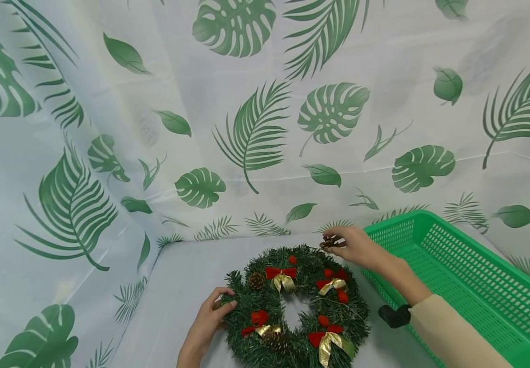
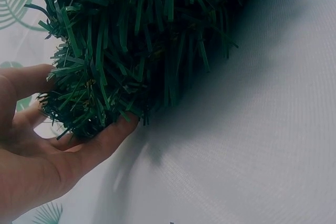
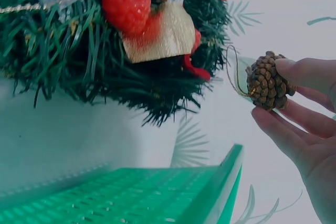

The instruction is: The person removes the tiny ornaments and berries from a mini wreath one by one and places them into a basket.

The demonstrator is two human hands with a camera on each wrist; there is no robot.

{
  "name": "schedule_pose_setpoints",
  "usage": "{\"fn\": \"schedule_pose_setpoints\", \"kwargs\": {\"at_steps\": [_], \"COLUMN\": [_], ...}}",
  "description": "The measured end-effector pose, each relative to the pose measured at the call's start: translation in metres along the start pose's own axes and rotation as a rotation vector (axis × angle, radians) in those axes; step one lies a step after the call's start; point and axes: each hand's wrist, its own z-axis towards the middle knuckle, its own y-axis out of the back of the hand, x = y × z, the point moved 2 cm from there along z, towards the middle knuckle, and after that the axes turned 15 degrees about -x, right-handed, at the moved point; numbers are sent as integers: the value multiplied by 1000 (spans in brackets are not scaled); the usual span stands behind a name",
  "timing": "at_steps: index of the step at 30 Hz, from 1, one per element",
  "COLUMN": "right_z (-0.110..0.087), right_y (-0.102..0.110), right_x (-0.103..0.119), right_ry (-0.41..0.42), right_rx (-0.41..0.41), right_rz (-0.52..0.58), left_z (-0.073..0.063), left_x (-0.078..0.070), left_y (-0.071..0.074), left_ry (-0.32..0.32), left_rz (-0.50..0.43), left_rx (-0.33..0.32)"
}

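Observation:
A green Christmas wreath [image 1: 242, 327] lies on the white surface, decorated with red and gold bows [image 1: 283, 278], red berries [image 1: 259, 317] and pine cones [image 1: 256, 280]. At its left edge my left hand [image 1: 208, 319] grips the greenery; the left wrist view shows the thumb and fingers [image 2: 105, 142] around a tuft. My right hand [image 1: 361, 249] pinches a loose brown pine cone [image 3: 269, 81] just above the wreath's upper right edge. A thin gold loop of string [image 3: 233, 74] hangs from that cone, apart from the wreath in the right wrist view.
Right of the wreath stands a green perforated plastic basket [image 1: 467, 260], with the right forearm reaching across its near side. A black object [image 1: 394, 316] sits by the right sleeve cuff. White leaf-printed sheeting [image 1: 265, 204] rises behind and at the left.

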Motion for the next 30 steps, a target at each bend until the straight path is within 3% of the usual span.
{"fn": "schedule_pose_setpoints", "kwargs": {"at_steps": [30], "right_z": [-24], "right_y": [48], "right_x": [-25], "right_ry": [-45], "right_rx": [-69], "right_rz": [-88], "left_z": [-1], "left_x": [-1], "left_y": [-1], "left_ry": [0], "left_rz": [-4], "left_rx": [-10]}}
